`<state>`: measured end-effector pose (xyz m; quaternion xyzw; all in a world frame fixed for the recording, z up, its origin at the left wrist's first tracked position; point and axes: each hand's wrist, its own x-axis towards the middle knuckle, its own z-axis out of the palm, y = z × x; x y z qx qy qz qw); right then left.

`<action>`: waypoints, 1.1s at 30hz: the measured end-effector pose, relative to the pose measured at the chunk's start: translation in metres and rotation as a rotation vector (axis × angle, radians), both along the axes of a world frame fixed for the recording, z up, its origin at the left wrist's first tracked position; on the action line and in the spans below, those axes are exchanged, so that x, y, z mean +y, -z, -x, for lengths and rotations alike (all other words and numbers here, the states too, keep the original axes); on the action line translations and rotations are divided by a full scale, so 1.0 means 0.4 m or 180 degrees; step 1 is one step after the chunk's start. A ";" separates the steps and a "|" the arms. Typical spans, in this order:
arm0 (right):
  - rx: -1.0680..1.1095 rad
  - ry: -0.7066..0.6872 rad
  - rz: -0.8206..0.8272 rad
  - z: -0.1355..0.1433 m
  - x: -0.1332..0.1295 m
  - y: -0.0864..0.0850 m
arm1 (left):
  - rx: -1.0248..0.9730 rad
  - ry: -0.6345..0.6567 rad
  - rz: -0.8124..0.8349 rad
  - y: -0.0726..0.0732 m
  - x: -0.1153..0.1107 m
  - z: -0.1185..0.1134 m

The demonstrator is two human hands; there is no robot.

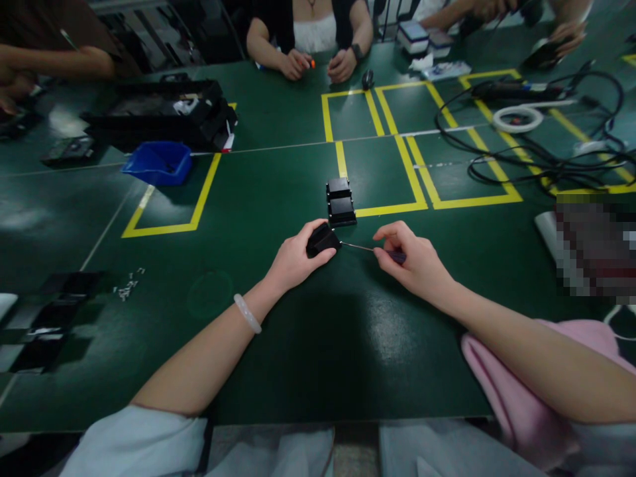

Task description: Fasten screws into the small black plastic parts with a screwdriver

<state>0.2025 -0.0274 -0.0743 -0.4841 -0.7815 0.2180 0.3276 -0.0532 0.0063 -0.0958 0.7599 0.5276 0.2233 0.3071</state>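
Observation:
My left hand (301,257) is wrapped round a small black part (322,240) on the green table (308,358). From the right, my right hand (410,260) holds a screwdriver by its dark handle (396,256). The thin shaft (358,247) points left, and its tip is at the right edge of the black part. Just beyond my left hand, black rectangular pieces (341,201) lie in a short column with small shiny spots along their sides.
Small screws (128,286) and dark flat pieces (44,328) lie at left. Behind them are a blue bin (161,162) and black trays (159,109). Cables (527,149) coil at right, above a pink cloth (521,377). Other people sit across the table.

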 end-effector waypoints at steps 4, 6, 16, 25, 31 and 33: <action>0.0008 -0.0034 0.0079 0.000 0.001 -0.002 | 0.0009 -0.0006 -0.0015 -0.001 0.000 0.000; 0.0016 -0.0052 0.0167 0.000 0.001 -0.004 | 0.0016 -0.0004 -0.0030 -0.002 -0.001 -0.001; 0.0004 0.0000 -0.0033 0.000 -0.002 0.001 | 0.0009 -0.0007 -0.0031 0.001 0.000 0.000; 0.0015 -0.0067 0.0098 -0.002 0.000 -0.002 | -0.0004 -0.0002 0.0030 -0.008 -0.002 -0.003; 0.0004 -0.0039 0.0039 -0.001 0.000 0.000 | -0.0012 0.0014 0.0016 -0.007 -0.003 -0.003; 0.0011 -0.0058 0.0135 -0.001 0.000 -0.004 | -0.0025 0.0018 0.0007 -0.006 -0.002 -0.002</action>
